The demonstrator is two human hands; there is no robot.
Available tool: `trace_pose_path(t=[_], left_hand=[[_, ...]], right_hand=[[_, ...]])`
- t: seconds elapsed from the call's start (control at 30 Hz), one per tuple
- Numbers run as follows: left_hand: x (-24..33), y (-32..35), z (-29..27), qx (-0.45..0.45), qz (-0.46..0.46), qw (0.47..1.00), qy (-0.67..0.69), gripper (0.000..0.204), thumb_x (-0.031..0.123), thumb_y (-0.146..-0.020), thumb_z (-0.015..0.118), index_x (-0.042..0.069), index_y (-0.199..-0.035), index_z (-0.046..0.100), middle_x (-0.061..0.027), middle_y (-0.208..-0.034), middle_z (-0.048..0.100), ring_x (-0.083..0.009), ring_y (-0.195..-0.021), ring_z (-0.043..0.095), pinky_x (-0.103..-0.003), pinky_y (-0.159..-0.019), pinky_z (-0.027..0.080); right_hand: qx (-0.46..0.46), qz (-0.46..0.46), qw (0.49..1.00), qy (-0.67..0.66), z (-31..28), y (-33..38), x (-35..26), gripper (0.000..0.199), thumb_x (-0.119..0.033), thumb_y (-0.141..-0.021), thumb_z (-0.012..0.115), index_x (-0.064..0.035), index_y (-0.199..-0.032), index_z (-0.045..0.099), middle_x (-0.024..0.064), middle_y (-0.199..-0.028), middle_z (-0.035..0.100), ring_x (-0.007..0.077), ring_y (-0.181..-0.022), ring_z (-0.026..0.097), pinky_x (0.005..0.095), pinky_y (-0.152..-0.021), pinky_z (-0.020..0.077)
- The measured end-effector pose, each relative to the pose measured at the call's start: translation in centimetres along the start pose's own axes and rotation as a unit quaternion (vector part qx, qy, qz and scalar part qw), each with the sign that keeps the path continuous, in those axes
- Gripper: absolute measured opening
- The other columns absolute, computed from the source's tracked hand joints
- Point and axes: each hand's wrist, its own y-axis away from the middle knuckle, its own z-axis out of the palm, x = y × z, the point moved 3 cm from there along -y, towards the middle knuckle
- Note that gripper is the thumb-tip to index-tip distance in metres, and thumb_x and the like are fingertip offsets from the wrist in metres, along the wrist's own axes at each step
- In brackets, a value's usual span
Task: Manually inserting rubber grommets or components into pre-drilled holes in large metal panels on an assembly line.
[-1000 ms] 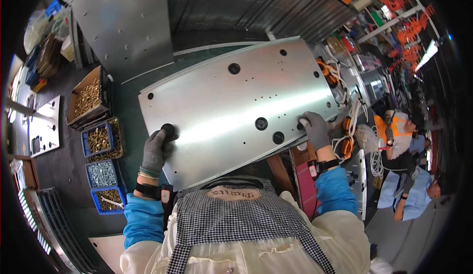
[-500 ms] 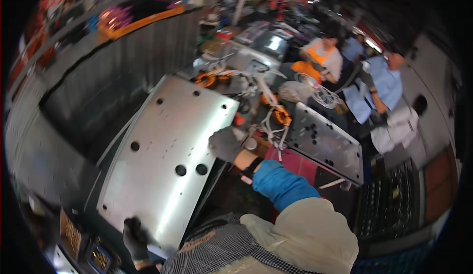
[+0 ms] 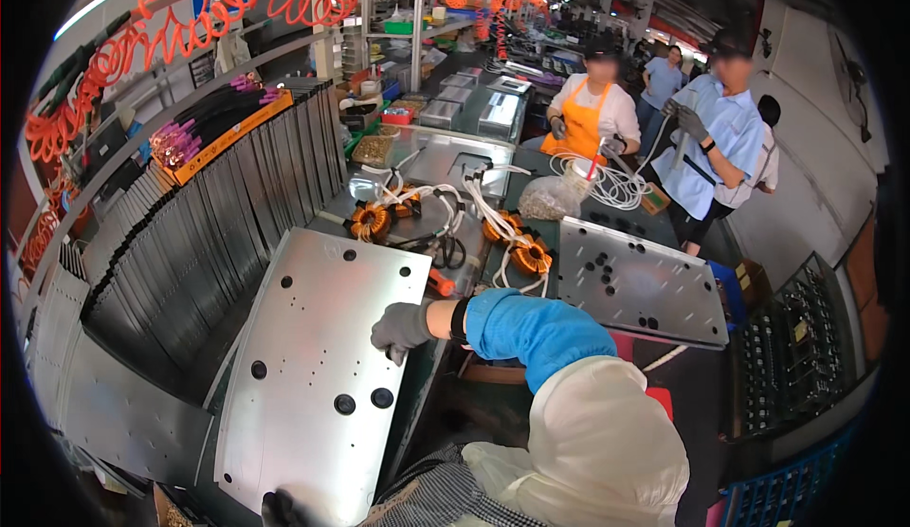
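Observation:
A large shiny metal plate [image 3: 313, 366] with several round holes and black plugs lies lengthwise in front of me. My right hand [image 3: 402, 328], in a grey glove below a blue sleeve, grips the plate's right edge about halfway along. Only a bit of my left hand [image 3: 279, 509], in a dark glove, shows at the picture's bottom edge, where it holds the plate's near end.
A rack of upright metal sheets [image 3: 227, 214] stands to the left under orange coiled hoses [image 3: 190, 6]. On the bench beyond are copper coils with white wires [image 3: 519, 254] and a second perforated plate [image 3: 635, 285]. Two people [image 3: 654, 110] work at the back right.
The view has swung to the right and upward, away from the bins on my left. The plate now runs away from me at the left. Both hands keep hold of it.

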Motion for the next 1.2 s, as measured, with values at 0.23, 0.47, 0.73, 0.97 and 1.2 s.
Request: trace_pose_path(t=[0.23, 0.47, 0.73, 0.97, 1.2], left_hand=[[-1.1, -1.0, -1.8, 0.137, 0.194, 0.901, -0.362, 0.041, -0.007, -0.095, 0.056, 0.0, -0.135, 0.049, -0.0099, -0.13, 0.06, -0.0161, -0.108, 0.06, -0.022, -0.073, 0.051], [-2.5, -2.6, -4.7, 0.156, 0.149, 0.976, 0.005, 0.033, 0.038, -0.095, 0.06, 0.01, -0.111, 0.065, -0.0088, -0.095, 0.072, -0.0107, -0.052, 0.051, -0.022, -0.039, 0.034], [-2.1, -1.5, -3.3, 0.155, 0.114, 0.981, -0.023, 0.03, 0.038, -0.096, 0.057, 0.015, -0.113, 0.066, -0.003, -0.091, 0.071, -0.008, -0.051, 0.047, -0.021, -0.041, 0.035], [-1.7, -1.6, -3.5, 0.154, 0.092, 0.984, -0.005, 0.032, 0.037, -0.096, 0.057, 0.012, -0.115, 0.065, -0.006, -0.094, 0.071, -0.0086, -0.053, 0.05, -0.02, -0.04, 0.034], [-1.2, -1.2, -2.2, 0.141, 0.075, 0.987, -0.014, 0.029, 0.038, -0.096, 0.058, 0.014, -0.108, 0.068, -0.0013, -0.085, 0.07, -0.0087, -0.052, 0.05, -0.02, -0.039, 0.033]], right_hand=[[-0.153, -0.044, 0.987, 0.038, -3.7, -2.1, 1.4, 0.041, -0.051, -0.072, 0.075, -0.0136, -0.089, 0.071, 0.0097, -0.082, 0.071, 0.0316, -0.083, 0.067, 0.0447, -0.073, 0.051], [-0.278, -0.093, 0.954, 0.062, -3.3, -3.9, -2.7, 0.039, -0.042, -0.078, 0.074, -0.0115, -0.1, 0.068, 0.0131, -0.093, 0.071, 0.0323, -0.092, 0.068, 0.0435, -0.078, 0.0511], [-0.021, -0.112, 0.993, 0.019, -3.9, -1.1, 0.0, 0.025, -0.034, -0.084, 0.068, -0.0107, -0.093, 0.064, 0.0094, -0.083, 0.069, 0.0289, -0.081, 0.069, 0.0425, -0.072, 0.0517], [0.007, -0.098, 0.995, 0.034, -2.3, 1.1, -0.9, 0.016, -0.027, -0.084, 0.066, -0.0116, -0.087, 0.067, 0.0088, -0.087, 0.066, 0.029, -0.077, 0.068, 0.0411, -0.074, 0.0517], [0.104, -0.07, 0.992, 0.022, -1.0, 1.6, -2.0, 0.01, -0.019, -0.082, 0.065, -0.0117, -0.089, 0.064, 0.0097, -0.087, 0.064, 0.0304, -0.075, 0.066, 0.043, -0.072, 0.0516]])
